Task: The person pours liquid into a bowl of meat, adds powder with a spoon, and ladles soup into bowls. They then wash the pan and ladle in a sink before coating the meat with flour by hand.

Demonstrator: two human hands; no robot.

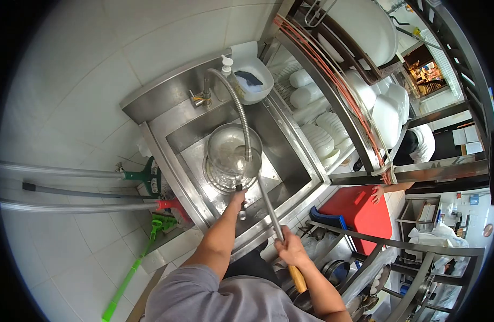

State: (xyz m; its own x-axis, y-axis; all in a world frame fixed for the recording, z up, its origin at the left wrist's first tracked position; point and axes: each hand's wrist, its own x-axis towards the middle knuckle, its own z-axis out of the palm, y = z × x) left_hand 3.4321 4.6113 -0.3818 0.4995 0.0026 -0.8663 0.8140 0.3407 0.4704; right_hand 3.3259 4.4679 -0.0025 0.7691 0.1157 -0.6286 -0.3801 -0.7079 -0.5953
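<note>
In the sink [290, 188], a round metal pan [221, 142] lies beneath the hose of a flexible metal faucet [239, 104]. My left hand [238, 199] is closed around a short dark handle at the pan's near edge. My right hand [291, 249] grips a long-handled ladle [270, 206] with a metal shaft and a wooden end. The ladle's head reaches into the pan under the faucet outlet; its exact outline is hard to make out. Ringed metal shows below the pan, partly covered by it.
A soap pump bottle [227, 67] and a white tub [255, 80] stand behind the sink. White dishes [316, 134] fill the rack at right. Mops and a green-handled brush [130, 276] are at left. Another person's hand [378, 193] is by a red bin [359, 214].
</note>
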